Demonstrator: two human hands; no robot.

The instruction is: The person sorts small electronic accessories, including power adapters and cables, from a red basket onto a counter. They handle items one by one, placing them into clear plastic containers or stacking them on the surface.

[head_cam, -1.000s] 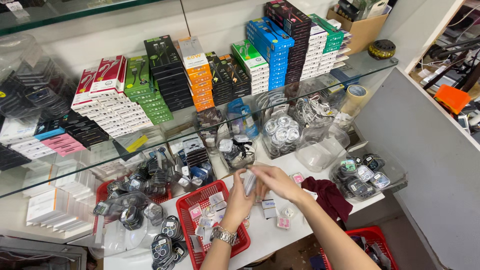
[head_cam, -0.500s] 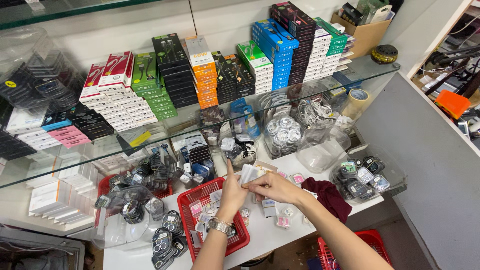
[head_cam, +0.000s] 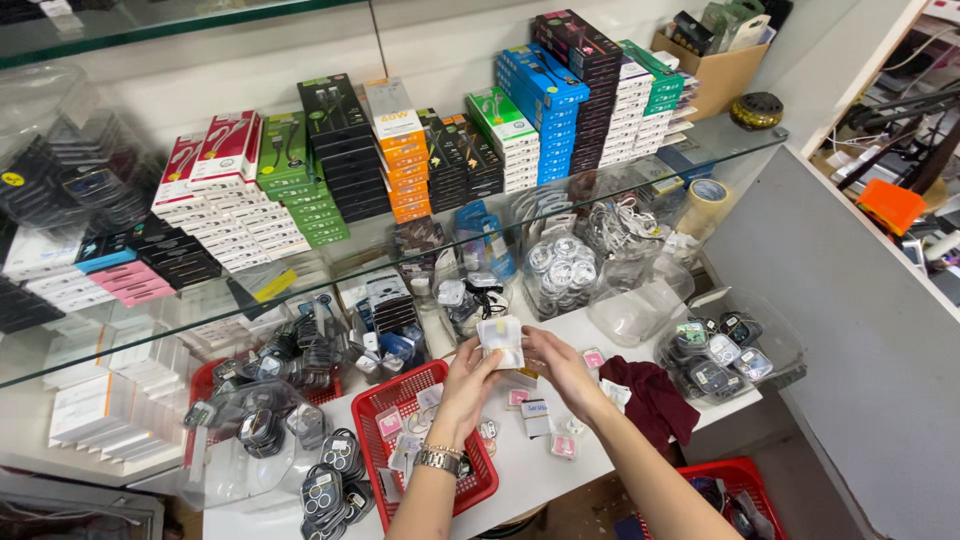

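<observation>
Small packet [head_cam: 501,341] held by both hands over cluttered white counter [head_cam: 520,470].

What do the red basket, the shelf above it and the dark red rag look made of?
Red basket: looks like moulded plastic, with an open lattice wall and a slight gloss.
Shelf: clear glass, since the goods below show through it and its front edge is greenish.
Dark red rag: soft matte cloth, lying crumpled in folds.

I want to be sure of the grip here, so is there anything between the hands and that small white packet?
Nothing visible. The left hand and the right hand both touch the small white packet directly, holding it up over the white counter, just right of the red basket.
</observation>
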